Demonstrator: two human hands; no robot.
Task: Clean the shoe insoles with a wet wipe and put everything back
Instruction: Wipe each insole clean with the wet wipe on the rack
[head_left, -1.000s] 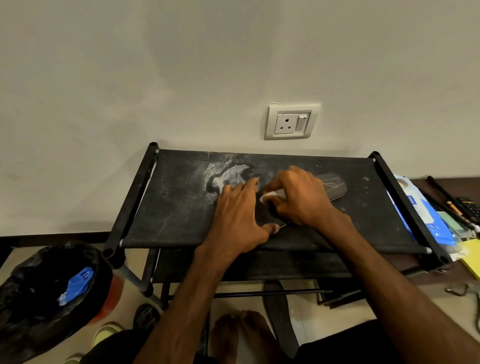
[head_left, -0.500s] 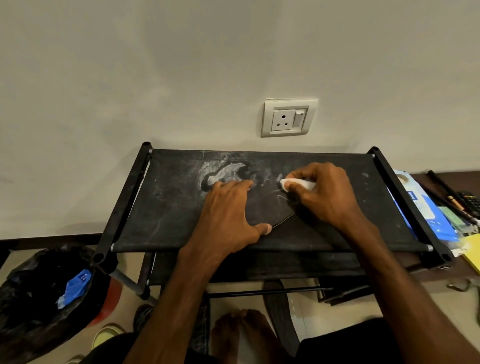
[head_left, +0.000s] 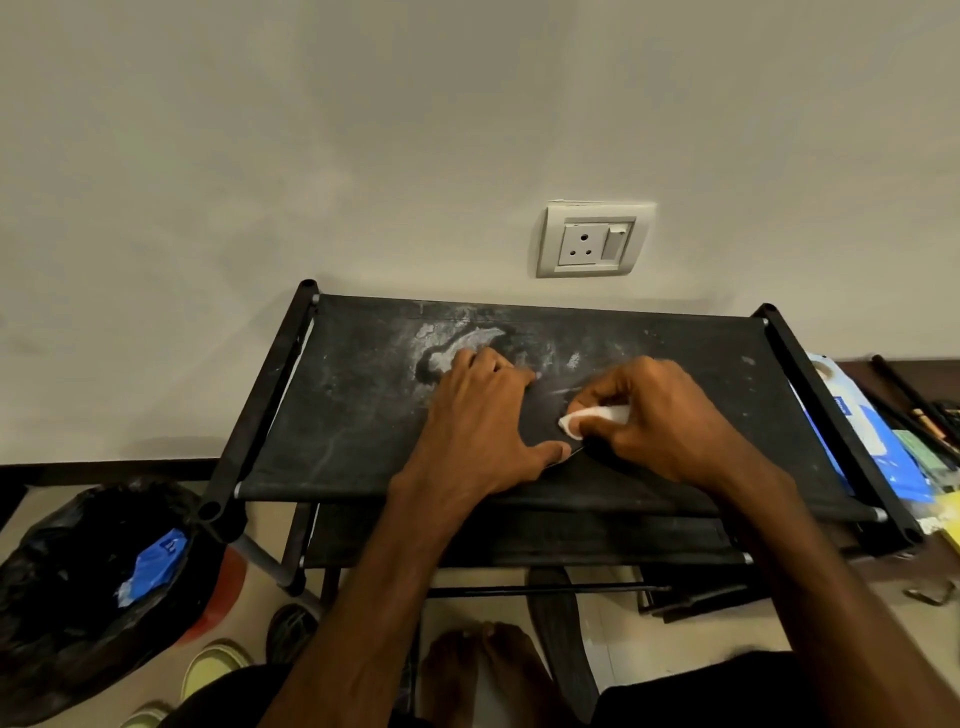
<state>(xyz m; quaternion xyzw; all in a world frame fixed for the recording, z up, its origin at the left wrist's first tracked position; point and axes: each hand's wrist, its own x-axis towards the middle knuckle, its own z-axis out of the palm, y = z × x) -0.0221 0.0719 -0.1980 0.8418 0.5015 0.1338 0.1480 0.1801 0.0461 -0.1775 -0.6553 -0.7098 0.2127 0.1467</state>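
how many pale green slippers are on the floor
2: one slipper beside the black bin bag, another slipper cut off at the bottom-left edge. More may be hidden.

I am working in dim, soft light. The pale wall (head_left: 260, 156) in the upper frame is glowing unevenly, with a faint shadow pooling beside the rack (head_left: 270, 395) at middle left. The white wipe (head_left: 592, 417) in my right hand (head_left: 665, 421) is standing out as the brightest spot. My forearms are sinking into darkness at the bottom. Straight edges are bowing toward the frame's sides, and the corners are blurring.
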